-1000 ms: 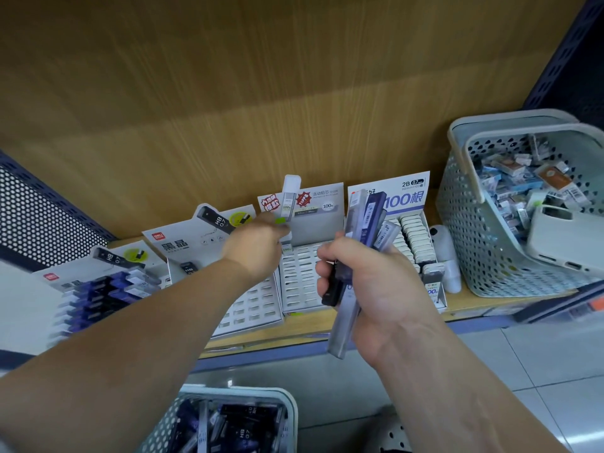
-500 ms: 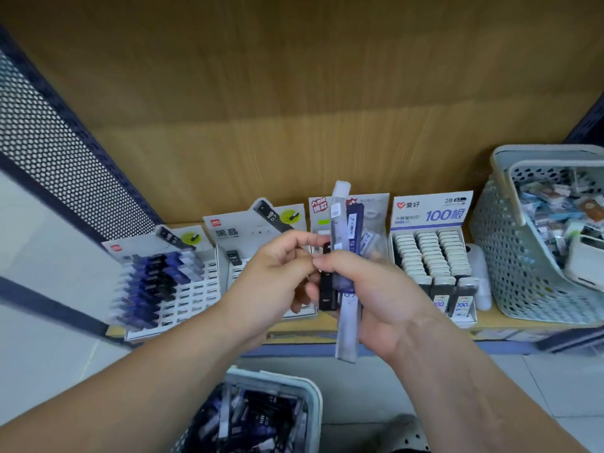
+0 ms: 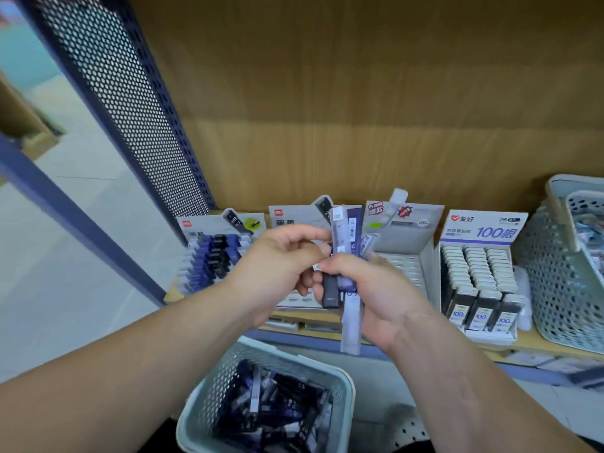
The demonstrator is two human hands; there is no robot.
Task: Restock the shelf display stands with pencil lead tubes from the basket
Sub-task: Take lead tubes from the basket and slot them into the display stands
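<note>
Right hand (image 3: 369,289) grips bundle of lead tubes (image 3: 348,230) upright, in front of shelf middle. Left hand (image 3: 277,259) curled at bundle's left edge, fingertips touching; true pinch or not, cannot tell. Far-left stand (image 3: 215,256) partly filled with dark tubes; right stand (image 3: 477,276) looks full; grey stand (image 3: 405,243) between shows bare slots. Near basket (image 3: 346,387) holds plenty more. Restocking roughly midway, by my judgement

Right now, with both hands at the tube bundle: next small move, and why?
Probably draw one tube out with the left hand and carry it to the far-left stand. The right hand grips a bundle of tubes, the left fingertips curl against its top (pinch unclear), and that stand holds similar dark blue and black tubes.
</note>
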